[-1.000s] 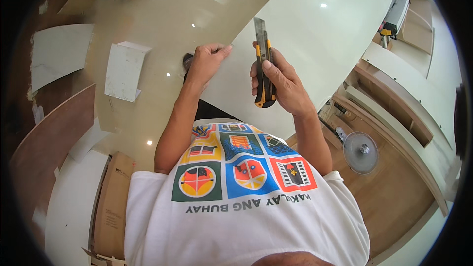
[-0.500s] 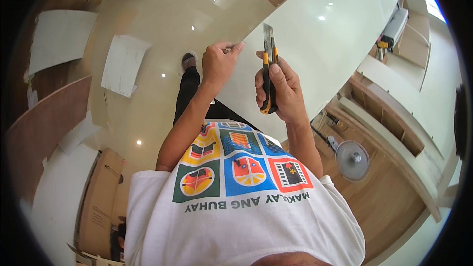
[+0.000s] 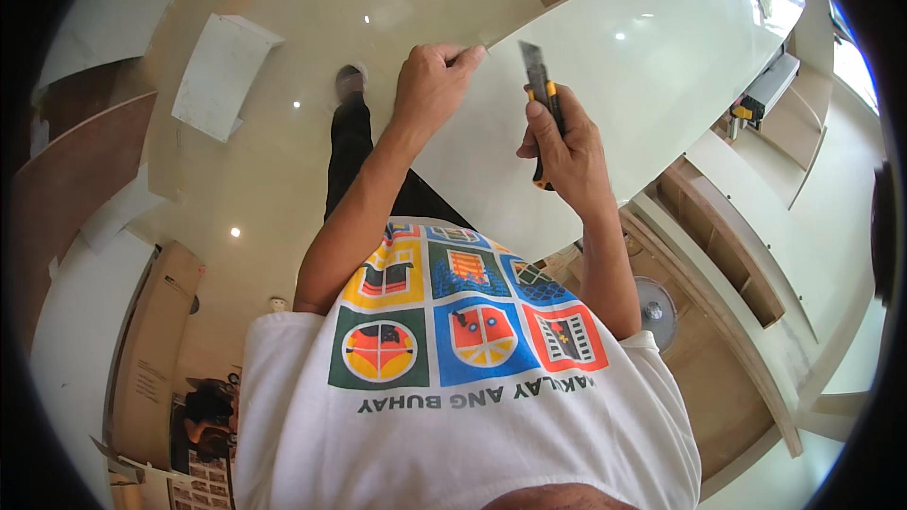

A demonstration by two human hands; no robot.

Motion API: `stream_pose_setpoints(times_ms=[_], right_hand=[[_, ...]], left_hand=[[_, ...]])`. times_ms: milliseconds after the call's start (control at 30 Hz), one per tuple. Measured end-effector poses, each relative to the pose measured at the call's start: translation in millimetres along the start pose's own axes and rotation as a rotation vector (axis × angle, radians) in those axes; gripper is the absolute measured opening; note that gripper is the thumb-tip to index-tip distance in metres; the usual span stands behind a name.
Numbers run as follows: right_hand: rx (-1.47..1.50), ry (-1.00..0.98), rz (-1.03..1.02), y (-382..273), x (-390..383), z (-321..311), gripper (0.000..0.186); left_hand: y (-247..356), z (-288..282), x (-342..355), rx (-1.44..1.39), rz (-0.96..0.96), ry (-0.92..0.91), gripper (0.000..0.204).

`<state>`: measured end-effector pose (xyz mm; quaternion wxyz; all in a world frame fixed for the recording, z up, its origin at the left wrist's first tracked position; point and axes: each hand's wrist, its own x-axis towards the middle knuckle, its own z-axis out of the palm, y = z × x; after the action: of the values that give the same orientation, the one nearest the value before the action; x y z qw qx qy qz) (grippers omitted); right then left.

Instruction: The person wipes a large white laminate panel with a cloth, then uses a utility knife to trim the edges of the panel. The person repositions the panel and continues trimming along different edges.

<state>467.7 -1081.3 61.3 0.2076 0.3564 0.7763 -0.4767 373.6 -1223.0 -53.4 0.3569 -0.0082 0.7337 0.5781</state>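
My right hand [image 3: 574, 153] is closed around a black-and-yellow utility knife [image 3: 537, 68], its wide blade pointing up and away from me. The knife is held above a large white board [image 3: 652, 76], with its blade apart from the surface. To the left, my left hand [image 3: 432, 90] is closed in a pinch near the board's left edge. Whatever sits between its thumb and fingers is too small to name. Both forearms reach forward past my white printed shirt.
A bent white sheet [image 3: 222, 76] lies on the shiny floor at left, by a brown panel [image 3: 80, 151]. A long cardboard box [image 3: 156, 349] stands lower left. Right of the board are a fan [image 3: 654, 312], an unfinished wooden cabinet frame [image 3: 723, 236] and a grey tool [image 3: 770, 90].
The view has shifted. My right hand has moved up and right with the knife, which now leans left. My left hand has also moved slightly up and right, still pinched.
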Motion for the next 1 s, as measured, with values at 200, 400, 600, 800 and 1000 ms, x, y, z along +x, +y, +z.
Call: stream_pose_setpoints(times_ms=[200, 400, 600, 800, 1000], right_hand=[[-0.342, 0.138, -0.238, 10.6, 14.6, 2.9, 0.027], [-0.519, 0.044, -0.056, -18.8, 19.1, -0.8, 0.027], [-0.768, 0.056, -0.239, -11.3, 26.6, -1.5, 0.024], [-0.812, 0.036, -0.215, -18.7, 27.7, 2.3, 0.025], [-0.857, 0.009, -0.199, -24.7, 27.9, 6.4, 0.024]], left_hand=[[-4.2, 5.5, -2.2, -0.077, 0.046, 0.004, 0.035], [-9.3, 4.4, 7.3, -0.089, -0.036, -0.019, 0.036], [-4.6, 6.1, 7.8, -0.089, -0.134, -0.018, 0.035], [-12.8, 7.7, 12.5, -0.136, -0.139, -0.012, 0.036], [-10.4, 5.0, 12.4, -0.135, -0.146, -0.023, 0.032]])
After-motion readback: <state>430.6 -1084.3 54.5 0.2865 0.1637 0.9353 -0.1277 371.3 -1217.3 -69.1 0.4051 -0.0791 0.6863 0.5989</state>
